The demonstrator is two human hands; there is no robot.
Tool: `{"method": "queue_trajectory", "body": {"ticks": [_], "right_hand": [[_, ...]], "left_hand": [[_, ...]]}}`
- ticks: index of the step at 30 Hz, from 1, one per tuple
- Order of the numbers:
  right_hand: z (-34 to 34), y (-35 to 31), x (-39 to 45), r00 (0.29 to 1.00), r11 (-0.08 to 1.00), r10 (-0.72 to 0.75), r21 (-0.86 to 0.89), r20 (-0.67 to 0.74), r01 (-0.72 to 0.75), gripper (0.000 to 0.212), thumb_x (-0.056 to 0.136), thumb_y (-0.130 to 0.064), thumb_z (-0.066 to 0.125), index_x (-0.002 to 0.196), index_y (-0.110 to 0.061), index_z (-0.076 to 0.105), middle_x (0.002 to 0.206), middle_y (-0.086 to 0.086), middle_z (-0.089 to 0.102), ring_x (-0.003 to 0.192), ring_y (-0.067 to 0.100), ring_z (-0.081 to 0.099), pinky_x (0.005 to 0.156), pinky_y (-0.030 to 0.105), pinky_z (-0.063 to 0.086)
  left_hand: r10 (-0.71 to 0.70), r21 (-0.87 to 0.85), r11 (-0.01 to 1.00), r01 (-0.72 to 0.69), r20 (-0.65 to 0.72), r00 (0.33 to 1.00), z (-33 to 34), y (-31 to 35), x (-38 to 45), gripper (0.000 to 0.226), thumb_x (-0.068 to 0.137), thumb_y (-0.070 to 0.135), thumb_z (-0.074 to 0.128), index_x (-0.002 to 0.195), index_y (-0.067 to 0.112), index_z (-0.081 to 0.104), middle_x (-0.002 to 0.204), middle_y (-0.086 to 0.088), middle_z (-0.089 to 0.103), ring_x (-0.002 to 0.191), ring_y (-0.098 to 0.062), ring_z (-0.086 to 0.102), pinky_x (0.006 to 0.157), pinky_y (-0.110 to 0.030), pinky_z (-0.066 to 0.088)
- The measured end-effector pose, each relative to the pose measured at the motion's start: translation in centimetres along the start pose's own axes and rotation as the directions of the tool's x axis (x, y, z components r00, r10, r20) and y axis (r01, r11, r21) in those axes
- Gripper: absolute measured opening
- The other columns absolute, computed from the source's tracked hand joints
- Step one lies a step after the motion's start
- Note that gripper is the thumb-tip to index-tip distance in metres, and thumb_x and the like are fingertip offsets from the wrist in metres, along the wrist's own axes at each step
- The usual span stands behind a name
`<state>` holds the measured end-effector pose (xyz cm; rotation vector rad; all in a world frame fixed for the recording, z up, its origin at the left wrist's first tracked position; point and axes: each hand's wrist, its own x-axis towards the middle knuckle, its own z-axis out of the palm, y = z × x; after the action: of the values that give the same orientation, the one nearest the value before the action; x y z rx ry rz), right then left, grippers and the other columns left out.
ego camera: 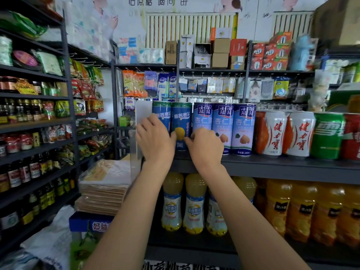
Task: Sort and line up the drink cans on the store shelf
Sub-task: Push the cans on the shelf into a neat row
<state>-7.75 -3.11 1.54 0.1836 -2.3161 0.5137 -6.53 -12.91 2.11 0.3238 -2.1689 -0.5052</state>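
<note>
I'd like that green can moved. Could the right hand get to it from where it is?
Probably yes. The green can stands at the shelf's front edge with nothing before it, to the right of the right hand.

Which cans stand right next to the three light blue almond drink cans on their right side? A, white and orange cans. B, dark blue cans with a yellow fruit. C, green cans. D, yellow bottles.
A: the white and orange cans stand directly right of the light blue cans on the same shelf; the dark blue cans are on their left, the green can farther right.
</note>
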Motion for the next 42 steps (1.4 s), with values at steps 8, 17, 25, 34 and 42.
{"method": "queue_trajectory", "body": {"ticks": [8,17,25,34,42], "right_hand": [[-7.0,10.4,-1.1,0.906,0.970,0.235,0.140,-0.352,-0.198,0.032,0.090,-0.039,0.058,0.102,-0.010,0.065,0.093,0.008,0.068,0.084,0.024,0.062,0.066,0.032,0.045],[-7.0,17.3,-0.8,0.929,0.943,0.332,0.026,-0.164,-0.332,0.047,0.081,-0.056,0.061,0.081,-0.008,0.065,0.081,0.008,0.067,0.079,0.029,0.063,0.073,0.043,0.051],[-7.9,19.8,-0.3,0.977,0.987,0.158,0.019,-0.143,-0.157,0.046,0.084,-0.057,0.055,0.090,-0.013,0.065,0.088,0.004,0.067,0.087,0.025,0.062,0.083,0.036,0.040],[-11.1,24.6,-0.4,0.984,0.978,0.148,-0.131,-0.098,-0.160,0.044,0.084,-0.056,0.055,0.084,-0.012,0.057,0.083,0.006,0.063,0.083,0.027,0.059,0.085,0.038,0.033],[-11.5,25.7,-0.7,0.974,0.985,0.168,-0.012,-0.153,-0.172,0.046,0.083,-0.059,0.054,0.076,-0.013,0.056,0.073,0.001,0.058,0.072,0.021,0.054,0.084,0.036,0.027]], "left_hand": [[0.262,-0.269,0.924,-0.273,-0.075,0.962,2.3,8.1,-3.8,0.054,0.087,0.034,0.058,0.131,0.012,0.035,0.133,-0.010,0.039,0.121,-0.026,0.036,0.096,-0.033,0.032],[0.345,-0.236,0.912,-0.335,0.004,0.938,6.4,14.1,-8.2,0.031,0.089,0.041,0.054,0.111,0.019,0.054,0.114,-0.001,0.054,0.112,-0.020,0.045,0.092,-0.031,0.028],[0.212,-0.158,0.964,-0.215,-0.036,0.977,7.6,16.5,-9.1,0.031,0.088,0.043,0.055,0.109,0.021,0.057,0.112,0.001,0.055,0.109,-0.018,0.047,0.091,-0.031,0.030],[0.169,0.006,0.986,-0.169,-0.024,0.985,7.9,19.7,-10.1,0.061,0.082,0.054,0.058,0.124,0.013,0.040,0.122,-0.004,0.054,0.115,-0.022,0.049,0.094,-0.035,0.030],[0.178,-0.042,0.982,-0.183,-0.111,0.978,7.8,19.9,-10.7,0.053,0.084,0.046,0.060,0.120,0.012,0.043,0.121,-0.007,0.052,0.115,-0.023,0.047,0.094,-0.035,0.031]]}}
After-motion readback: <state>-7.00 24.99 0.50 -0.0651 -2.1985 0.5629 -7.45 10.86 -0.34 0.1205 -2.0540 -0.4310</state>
